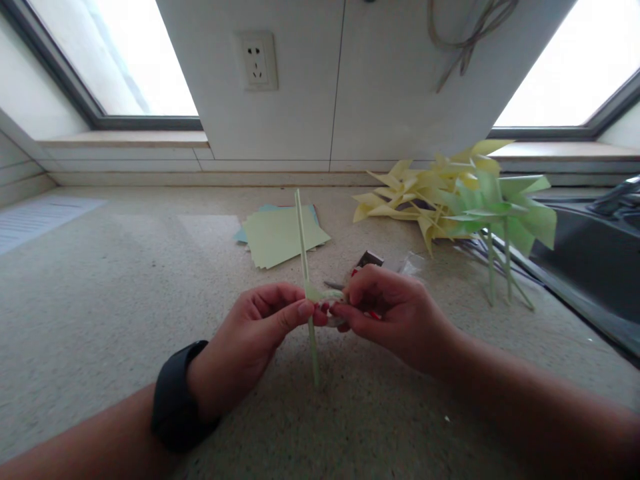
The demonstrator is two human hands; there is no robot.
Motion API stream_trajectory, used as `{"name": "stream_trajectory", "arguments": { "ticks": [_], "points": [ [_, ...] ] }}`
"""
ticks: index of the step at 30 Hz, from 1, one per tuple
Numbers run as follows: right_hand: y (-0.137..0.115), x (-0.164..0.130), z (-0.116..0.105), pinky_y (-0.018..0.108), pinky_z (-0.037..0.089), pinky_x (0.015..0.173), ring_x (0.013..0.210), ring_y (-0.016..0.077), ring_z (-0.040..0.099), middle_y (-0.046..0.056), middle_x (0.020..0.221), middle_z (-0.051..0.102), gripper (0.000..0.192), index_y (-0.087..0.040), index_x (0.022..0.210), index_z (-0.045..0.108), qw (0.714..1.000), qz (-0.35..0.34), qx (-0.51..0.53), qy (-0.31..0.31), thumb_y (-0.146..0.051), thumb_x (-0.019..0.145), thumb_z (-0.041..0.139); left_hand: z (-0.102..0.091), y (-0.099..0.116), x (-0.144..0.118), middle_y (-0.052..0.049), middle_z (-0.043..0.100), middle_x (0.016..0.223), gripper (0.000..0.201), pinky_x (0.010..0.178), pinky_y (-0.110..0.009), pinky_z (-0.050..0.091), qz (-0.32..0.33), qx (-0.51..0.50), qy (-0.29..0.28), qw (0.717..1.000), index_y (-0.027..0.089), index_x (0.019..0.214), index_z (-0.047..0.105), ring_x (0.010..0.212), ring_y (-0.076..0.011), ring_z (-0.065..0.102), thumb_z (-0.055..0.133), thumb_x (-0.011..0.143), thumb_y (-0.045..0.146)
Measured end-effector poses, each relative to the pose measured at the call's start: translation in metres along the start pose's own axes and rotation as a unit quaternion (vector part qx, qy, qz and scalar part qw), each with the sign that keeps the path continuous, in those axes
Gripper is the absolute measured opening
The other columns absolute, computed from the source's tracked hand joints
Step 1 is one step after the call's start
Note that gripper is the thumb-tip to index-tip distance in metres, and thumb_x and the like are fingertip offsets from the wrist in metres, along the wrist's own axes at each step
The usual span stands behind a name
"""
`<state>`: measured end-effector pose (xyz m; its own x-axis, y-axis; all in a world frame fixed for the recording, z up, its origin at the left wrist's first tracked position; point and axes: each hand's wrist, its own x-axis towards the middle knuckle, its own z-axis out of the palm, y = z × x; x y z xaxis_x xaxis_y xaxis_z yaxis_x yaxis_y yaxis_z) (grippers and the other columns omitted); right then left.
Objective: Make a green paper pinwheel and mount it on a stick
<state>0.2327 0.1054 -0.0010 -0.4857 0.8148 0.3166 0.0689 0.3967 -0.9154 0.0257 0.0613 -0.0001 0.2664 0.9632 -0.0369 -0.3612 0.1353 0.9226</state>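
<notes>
A thin pale green paper stick (303,240) stands nearly upright over the counter. My left hand (255,333) pinches it near its middle between thumb and forefinger; a black watch sits on that wrist. My right hand (390,313) meets it from the right, fingertips closed on a small pale piece (327,295) at the stick, with something red partly hidden in the palm. What exactly the right hand holds is too small to tell.
A stack of light green and blue paper sheets (280,235) lies behind the hands. Several yellow and green paper pinwheels (460,200) are piled at the right, beside a dark sink (595,267). A small dark object (369,259) lies behind my right hand. A wall socket (257,61) is above.
</notes>
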Motion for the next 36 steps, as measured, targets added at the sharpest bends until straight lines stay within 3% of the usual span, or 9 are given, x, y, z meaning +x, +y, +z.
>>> {"name": "stream_trajectory", "arguments": {
  "ticks": [5, 11, 20, 24, 29, 36],
  "points": [
    [-0.004, 0.001, 0.0, 0.023, 0.052, 0.055, 0.061, 0.0114, 0.065, -0.003, 0.071, 0.062, 0.018, -0.022, 0.085, 0.055, 0.999, -0.008, 0.034, -0.012, -0.021, 0.083, 0.073, 0.002, 0.0, 0.002, 0.0, 0.079, 0.083, 0.009, 0.077, -0.019, 0.052, 0.009, -0.03, -0.002, 1.0, 0.019, 0.08, 0.078, 0.08, -0.0117, 0.071, 0.074, 0.089, 0.022],
    [-0.005, 0.002, 0.0, 0.018, 0.041, 0.048, 0.055, 0.0062, 0.05, -0.007, 0.068, 0.054, 0.02, -0.022, 0.085, 0.055, 0.999, -0.044, -0.01, -0.005, -0.014, 0.079, 0.072, 0.002, 0.0, 0.0, 0.001, 0.079, 0.08, 0.008, 0.073, -0.018, 0.052, 0.0, -0.031, -0.004, 1.0, 0.019, 0.079, 0.076, 0.077, -0.0108, 0.071, 0.076, 0.087, 0.021],
    [-0.005, 0.0, -0.002, 0.025, 0.052, 0.054, 0.06, 0.0115, 0.061, -0.003, 0.071, 0.059, 0.021, -0.022, 0.078, 0.056, 1.0, -0.013, 0.005, -0.011, -0.03, 0.084, 0.074, 0.001, 0.0, 0.001, -0.001, 0.078, 0.081, 0.01, 0.075, -0.019, 0.052, 0.0, -0.043, -0.003, 0.999, 0.018, 0.08, 0.077, 0.078, -0.0116, 0.069, 0.075, 0.088, 0.022],
    [-0.008, 0.0, -0.003, 0.025, 0.055, 0.06, 0.067, 0.0121, 0.065, -0.002, 0.077, 0.061, 0.016, -0.022, 0.086, 0.055, 0.998, -0.012, 0.038, -0.04, -0.021, 0.084, 0.071, 0.001, 0.001, 0.001, -0.002, 0.078, 0.085, 0.01, 0.081, -0.021, 0.053, -0.008, -0.07, -0.002, 0.997, 0.017, 0.081, 0.076, 0.082, -0.0124, 0.07, 0.073, 0.09, 0.021],
    [-0.007, 0.0, -0.001, 0.024, 0.056, 0.068, 0.073, 0.01, 0.064, -0.002, 0.082, 0.061, 0.023, -0.022, 0.091, 0.055, 0.996, -0.038, 0.067, -0.049, -0.013, 0.08, 0.073, 0.0, 0.002, 0.001, -0.004, 0.079, 0.087, 0.011, 0.084, -0.022, 0.055, -0.011, -0.098, 0.007, 0.995, 0.016, 0.081, 0.075, 0.084, -0.0129, 0.071, 0.072, 0.09, 0.02],
    [-0.006, 0.001, 0.015, 0.021, 0.052, 0.063, 0.069, 0.0088, 0.059, -0.005, 0.08, 0.057, 0.031, -0.024, 0.088, 0.05, 0.996, -0.064, 0.055, 0.028, -0.017, 0.078, 0.078, 0.001, 0.001, 0.003, -0.004, 0.079, 0.089, 0.005, 0.082, -0.016, 0.057, -0.01, -0.153, 0.04, 0.987, 0.015, 0.083, 0.075, 0.084, -0.0104, 0.073, 0.073, 0.088, 0.014]
  ]
}}
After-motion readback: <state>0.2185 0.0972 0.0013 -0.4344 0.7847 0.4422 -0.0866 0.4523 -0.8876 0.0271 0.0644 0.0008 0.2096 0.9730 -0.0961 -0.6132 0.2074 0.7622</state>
